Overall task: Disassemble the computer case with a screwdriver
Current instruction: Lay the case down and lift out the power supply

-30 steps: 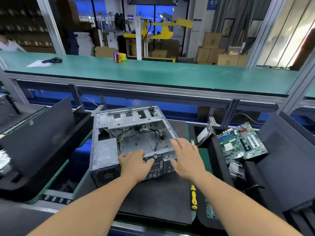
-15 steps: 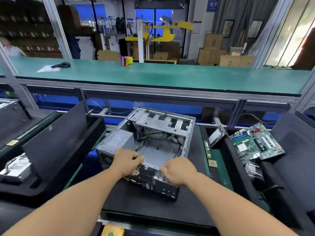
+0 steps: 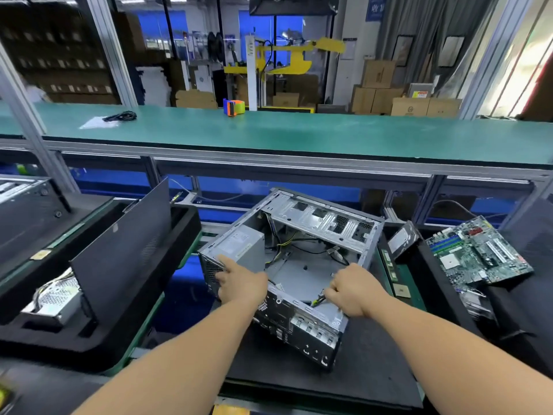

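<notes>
The open grey computer case (image 3: 314, 223) lies on its side on a black mat (image 3: 359, 369), turned at an angle with its rear panel toward me. Its power supply (image 3: 239, 244) sits in the near-left corner, and loose cables lie inside. My left hand (image 3: 242, 283) holds that corner, index finger stretched along the power supply's top. My right hand (image 3: 353, 290) grips the near rim of the case, fingers curled over the edge beside a cable end. No screwdriver shows.
A removed motherboard (image 3: 478, 253) and a hard drive (image 3: 402, 239) lie in the black tray at right. At left, a black side panel (image 3: 125, 250) leans in a foam tray holding another power supply (image 3: 57, 298). A green bench (image 3: 299, 136) runs across behind.
Both hands have turned the case clockwise on the mat, so its rear panel now angles toward the lower right. The yellow screwdriver seen on the mat a second ago is out of view.
</notes>
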